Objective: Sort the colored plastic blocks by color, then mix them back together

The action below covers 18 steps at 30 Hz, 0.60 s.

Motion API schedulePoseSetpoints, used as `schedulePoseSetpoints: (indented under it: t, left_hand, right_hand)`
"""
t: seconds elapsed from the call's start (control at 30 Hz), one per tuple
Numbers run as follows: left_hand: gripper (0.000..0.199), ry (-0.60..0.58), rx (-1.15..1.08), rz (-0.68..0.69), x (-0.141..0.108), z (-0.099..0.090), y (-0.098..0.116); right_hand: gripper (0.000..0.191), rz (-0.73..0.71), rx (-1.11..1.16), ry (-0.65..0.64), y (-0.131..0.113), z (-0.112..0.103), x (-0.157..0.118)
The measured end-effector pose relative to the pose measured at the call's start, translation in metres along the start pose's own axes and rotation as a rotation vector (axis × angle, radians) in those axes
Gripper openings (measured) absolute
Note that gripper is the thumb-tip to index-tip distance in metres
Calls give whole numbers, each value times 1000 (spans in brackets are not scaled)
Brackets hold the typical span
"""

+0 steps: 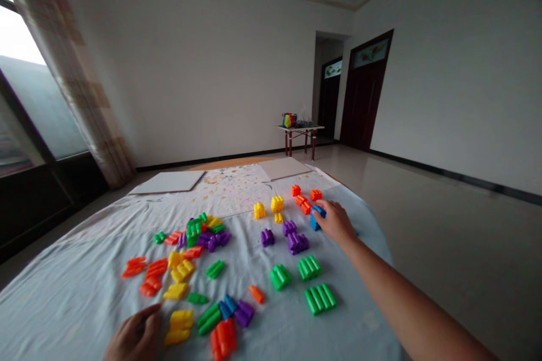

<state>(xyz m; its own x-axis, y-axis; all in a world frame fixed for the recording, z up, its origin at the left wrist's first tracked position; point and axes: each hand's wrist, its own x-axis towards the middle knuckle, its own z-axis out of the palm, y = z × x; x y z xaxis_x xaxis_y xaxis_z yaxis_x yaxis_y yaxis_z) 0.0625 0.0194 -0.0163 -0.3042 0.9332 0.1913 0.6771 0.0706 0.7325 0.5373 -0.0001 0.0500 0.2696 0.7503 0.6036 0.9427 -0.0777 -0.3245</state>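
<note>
My right hand is at the right side of the table, its fingers closed on a blue plastic building block made of joined ribbed tubes. The fingers hide part of that block. Just beyond it lie orange blocks. Closer to me are purple blocks and green blocks. My left hand rests low on the cloth at the near left, thumb and forefinger apart, with nothing visible between them. Beside its fingertips lies a yellow block.
A mixed pile of blocks lies left of centre, with loose orange blocks nearby. Yellow blocks stand farther back. Two flat boards lie at the table's far side. A small table holding bags stands near the wall.
</note>
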Motion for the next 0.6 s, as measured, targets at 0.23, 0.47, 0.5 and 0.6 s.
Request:
schedulePoseSetpoints:
  t: [0.23, 0.47, 0.5, 0.6]
  left_hand:
    - [41, 29, 59, 76, -11, 3, 10]
    - [36, 65, 76, 116, -18, 6, 11]
    - [35, 68, 74, 122, -18, 6, 10]
    - [35, 81, 68, 127, -19, 7, 10]
  right_hand:
    - [19, -315, 444, -227, -114, 3, -71]
    - [37, -434, 570, -568, -215, 34, -113]
    - [41, -448, 566, -591, -224, 42, -115]
    - [52, -502, 551, -625, -246, 62, -118]
